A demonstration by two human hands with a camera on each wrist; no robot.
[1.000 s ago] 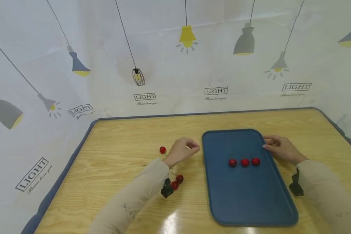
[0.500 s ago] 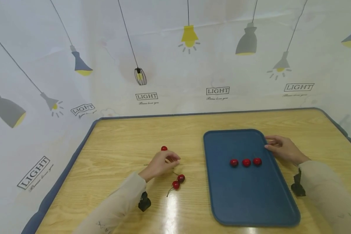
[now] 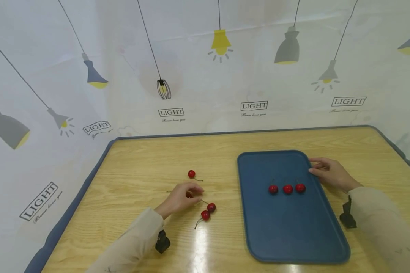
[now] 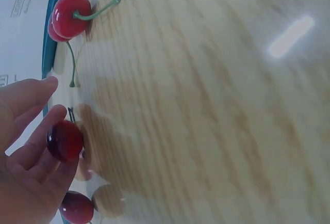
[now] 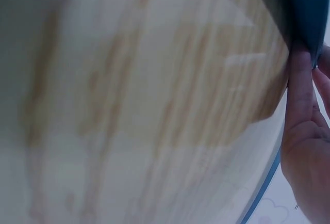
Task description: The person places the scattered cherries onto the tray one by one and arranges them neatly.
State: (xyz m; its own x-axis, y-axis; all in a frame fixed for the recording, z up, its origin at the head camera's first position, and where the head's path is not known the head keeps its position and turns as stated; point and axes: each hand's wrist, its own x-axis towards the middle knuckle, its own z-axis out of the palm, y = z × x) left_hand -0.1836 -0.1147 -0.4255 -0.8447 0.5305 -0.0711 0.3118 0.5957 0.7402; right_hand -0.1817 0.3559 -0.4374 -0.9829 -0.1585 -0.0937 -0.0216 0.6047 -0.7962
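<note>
In the head view my left hand [image 3: 182, 198] is low over the table, around a dark red cherry [image 4: 64, 140]. The left wrist view shows that cherry in front of the fingers, with the thumb apart from it. Beyond this hand lies a single cherry [image 3: 191, 174] with its stem. A pair of cherries [image 3: 208, 211] rests just to its right. My right hand [image 3: 331, 174] holds the right rim of the blue tray [image 3: 294, 235], thumb and fingers at the edge. On the tray, three cherries [image 3: 287, 189] sit in a row.
The wood-grain table [image 3: 150, 159] has a blue edge strip [image 3: 205, 134] along its back and sides. Behind it hangs a pale wall covering [image 3: 198, 68] printed with lamps. Black cameras are strapped at both wrists.
My left hand has moved left and down from beside the tray to the cherry on the table. The far cherry's stem is now uncovered. My right hand stays on the tray rim.
</note>
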